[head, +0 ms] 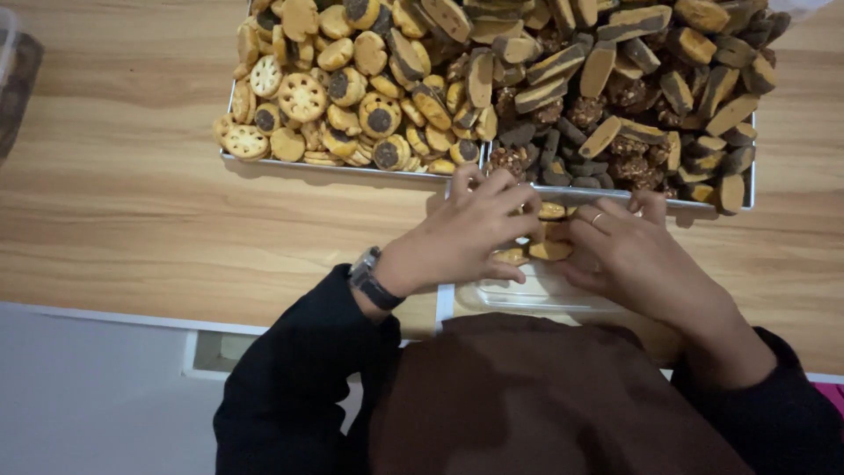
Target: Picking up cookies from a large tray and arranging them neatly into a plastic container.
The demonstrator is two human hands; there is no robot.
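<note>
Working from near to far, I note a clear, shallow rectangular plastic container point(536, 295) at the near edge of the light wooden table point(132, 211). It holds only a few small golden-brown biscuits point(547, 250), all gathered at its far end; most of its visible floor is bare, so I judge the filling barely begun.

My left hand point(466, 233), with a dark wristwatch point(374, 280) at the wrist, has its fingers curled and pinching one of those biscuits over the container. My right hand point(629, 255), with a ring on one finger, is also curled, fingertips touching the same cluster; I cannot tell whether it grips a piece.

Just beyond the hands, two metal baking trays point(352, 167) stand side by side, touching, along the far edge. The left tray is heaped with round yellow biscuits with dark centres point(380, 114). The right tray holds elongated dark-and-yellow bar biscuits point(607, 66) and round chocolate clusters point(580, 113). Both trays look full, so the bulk of the stock remains unpacked.
</note>
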